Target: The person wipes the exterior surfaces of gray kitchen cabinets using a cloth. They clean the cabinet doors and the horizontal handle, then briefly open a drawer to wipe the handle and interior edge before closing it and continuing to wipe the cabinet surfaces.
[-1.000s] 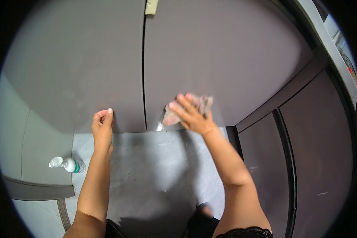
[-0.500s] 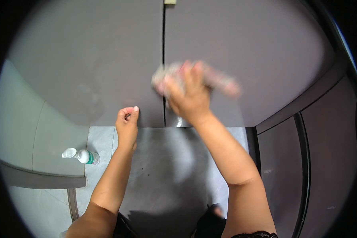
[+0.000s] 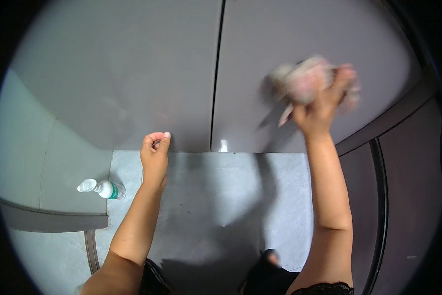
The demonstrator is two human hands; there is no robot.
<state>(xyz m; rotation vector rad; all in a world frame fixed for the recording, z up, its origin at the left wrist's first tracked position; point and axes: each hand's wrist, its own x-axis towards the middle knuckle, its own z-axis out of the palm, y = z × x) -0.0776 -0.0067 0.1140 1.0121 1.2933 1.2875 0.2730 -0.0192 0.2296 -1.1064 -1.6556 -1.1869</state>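
Note:
Flattened against the grey right door panel [image 3: 260, 39], my right hand [image 3: 322, 105] grips a bunched pale pink and white cloth [image 3: 307, 81], both smeared by motion. Part of the cloth sticks out past the fingers on either side. My left hand [image 3: 155, 147] is in front of the lower part of the grey left door panel [image 3: 132, 64]. Its fingers are curled with the thumb against the index finger, and no object shows in them. Whether it touches the panel I cannot tell.
A white spray bottle [image 3: 105, 189] with a green label stands on the grey tiled floor [image 3: 196, 206], by the pale left wall [image 3: 73, 152]. A dark panel with a black curved strip [image 3: 381, 196] flanks the right side. My foot [image 3: 270, 256] shows at the lower edge.
My right hand and the cloth have swept right, from the gap between the two panels onto the right panel. My left hand keeps its pose. The view has shifted slightly.

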